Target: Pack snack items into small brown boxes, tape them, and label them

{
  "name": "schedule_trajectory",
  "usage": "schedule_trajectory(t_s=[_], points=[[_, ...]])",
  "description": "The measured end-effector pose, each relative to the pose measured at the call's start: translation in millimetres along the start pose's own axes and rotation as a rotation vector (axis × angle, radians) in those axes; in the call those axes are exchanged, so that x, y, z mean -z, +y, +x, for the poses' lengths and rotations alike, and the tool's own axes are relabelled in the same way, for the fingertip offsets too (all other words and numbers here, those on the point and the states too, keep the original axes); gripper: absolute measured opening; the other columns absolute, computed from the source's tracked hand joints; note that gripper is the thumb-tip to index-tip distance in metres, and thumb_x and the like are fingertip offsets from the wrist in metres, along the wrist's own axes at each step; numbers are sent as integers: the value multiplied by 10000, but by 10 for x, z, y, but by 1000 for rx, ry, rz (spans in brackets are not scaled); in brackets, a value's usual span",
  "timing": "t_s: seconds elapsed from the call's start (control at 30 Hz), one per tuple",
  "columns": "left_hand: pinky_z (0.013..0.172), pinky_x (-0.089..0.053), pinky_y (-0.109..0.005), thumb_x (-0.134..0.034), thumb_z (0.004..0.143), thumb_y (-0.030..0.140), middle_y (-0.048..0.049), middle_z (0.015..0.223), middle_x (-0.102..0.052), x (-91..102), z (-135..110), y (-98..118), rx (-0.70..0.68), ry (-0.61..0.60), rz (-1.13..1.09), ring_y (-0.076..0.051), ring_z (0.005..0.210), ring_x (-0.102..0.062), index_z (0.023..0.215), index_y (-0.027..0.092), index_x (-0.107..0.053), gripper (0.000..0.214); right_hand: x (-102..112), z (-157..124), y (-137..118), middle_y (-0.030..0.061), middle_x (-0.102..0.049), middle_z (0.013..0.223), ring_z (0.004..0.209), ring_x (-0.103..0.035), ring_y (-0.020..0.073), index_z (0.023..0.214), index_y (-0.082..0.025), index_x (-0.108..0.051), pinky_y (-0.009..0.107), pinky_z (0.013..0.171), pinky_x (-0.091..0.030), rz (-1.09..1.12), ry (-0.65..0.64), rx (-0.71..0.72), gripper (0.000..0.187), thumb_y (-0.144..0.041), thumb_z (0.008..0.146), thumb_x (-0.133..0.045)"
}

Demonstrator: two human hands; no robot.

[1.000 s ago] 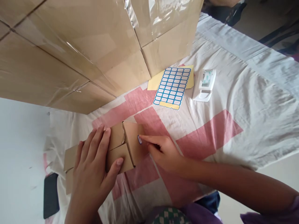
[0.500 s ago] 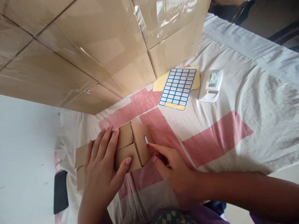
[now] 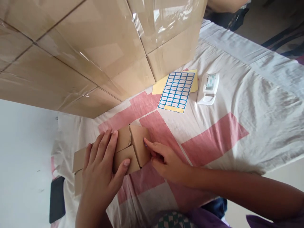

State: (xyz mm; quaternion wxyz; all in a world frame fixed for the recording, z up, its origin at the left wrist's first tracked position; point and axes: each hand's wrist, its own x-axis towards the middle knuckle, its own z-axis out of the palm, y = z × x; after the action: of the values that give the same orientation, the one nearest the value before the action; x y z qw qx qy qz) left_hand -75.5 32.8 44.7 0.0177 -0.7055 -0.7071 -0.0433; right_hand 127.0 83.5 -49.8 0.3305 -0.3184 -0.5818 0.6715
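The small box (image 3: 125, 152) is brown, the label sheet (image 3: 177, 91) blue-gridded, the cloth (image 3: 244, 91) white-and-pink.

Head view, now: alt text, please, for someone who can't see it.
A person's left hand lies over a cardboard box while the right hand touches one end with its index finger. Beyond, a sheet of blue-bordered labels and a white plastic item lie on red-and-white cloth.
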Motion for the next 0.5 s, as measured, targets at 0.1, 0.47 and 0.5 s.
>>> schedule_trajectory(t_s=[0.1,0.47,0.5], points=[[1278,-208,-562,-381,1027,505,-71,1696,-350,-1,-12,-2,-8,8,12,-328,1566,-322,1653,308,-224,675,36,19,-19,1,-521,898,668,-481,96,1486,-227,-591,252,614,-460,-47,12,20,659,-60,851,-537],[1287,-197,-518,-443,981,531,-54,1653,-431,-65,-42,-148,-191,66,-17,-319,1542,-364,1635,295,-290,712,236,254,-34,236,13,1743,1608,65,426,1688,-102,-16,612,1288,-95,-529,-353,193,1418,-586,663,-868],[1296,-185,-505,-467,968,534,-52,1645,-444,-78,-58,-170,-243,79,-28,-316,1537,-373,1630,291,-308,723,193,281,-20,241,74,1740,1608,102,423,1678,-100,82,601,1293,-87,-556,-377,183,1516,-594,625,-889]])
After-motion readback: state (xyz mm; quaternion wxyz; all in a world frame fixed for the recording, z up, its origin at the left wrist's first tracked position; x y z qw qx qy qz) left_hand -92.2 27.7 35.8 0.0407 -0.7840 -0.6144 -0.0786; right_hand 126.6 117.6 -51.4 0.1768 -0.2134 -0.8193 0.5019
